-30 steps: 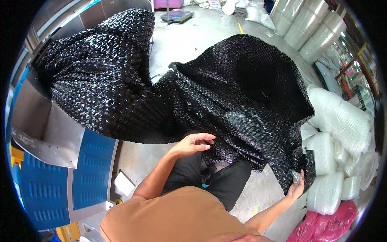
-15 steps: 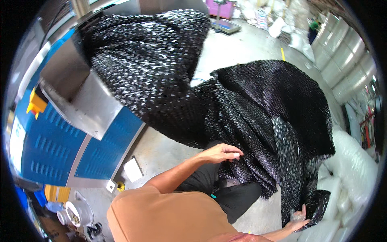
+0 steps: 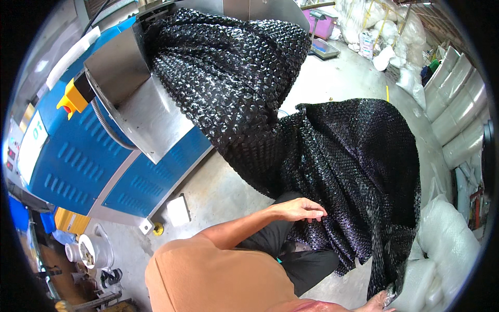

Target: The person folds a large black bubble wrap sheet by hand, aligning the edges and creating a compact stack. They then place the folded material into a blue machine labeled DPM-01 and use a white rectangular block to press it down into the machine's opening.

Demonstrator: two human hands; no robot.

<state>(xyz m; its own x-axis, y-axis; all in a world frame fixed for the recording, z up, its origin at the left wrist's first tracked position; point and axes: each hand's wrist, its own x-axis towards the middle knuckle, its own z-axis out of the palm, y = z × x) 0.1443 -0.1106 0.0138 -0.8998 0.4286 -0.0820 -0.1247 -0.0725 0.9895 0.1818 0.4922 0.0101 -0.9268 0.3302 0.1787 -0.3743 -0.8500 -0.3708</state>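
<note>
A wide sheet of black bubble wrap (image 3: 234,62) drapes from the metal top of a blue machine and spreads in folds down to my lap. My left hand (image 3: 299,209) hovers over the near folds, above my bent leg. Its fingers are loosely bent and a little apart, with nothing visible in them. At the lower right edge my right hand (image 3: 375,302) grips the narrow hanging end of the bubble wrap. A shiny, clear-looking bit shows at its fingertips. Part of that hand is cut off by the picture's rim.
The blue machine (image 3: 156,190) with a steel chute (image 3: 156,119) and a yellow switch box (image 3: 74,99) stands at left. Clear bubble wrap rolls (image 3: 449,229) lie at right. A white bucket (image 3: 96,249) is at lower left, a platform scale (image 3: 325,49) at the back.
My right hand has moved down toward the lower edge, drawing the bubble wrap's end with it. The raised dark flap there now hangs lower. My left hand keeps its place over the folds.
</note>
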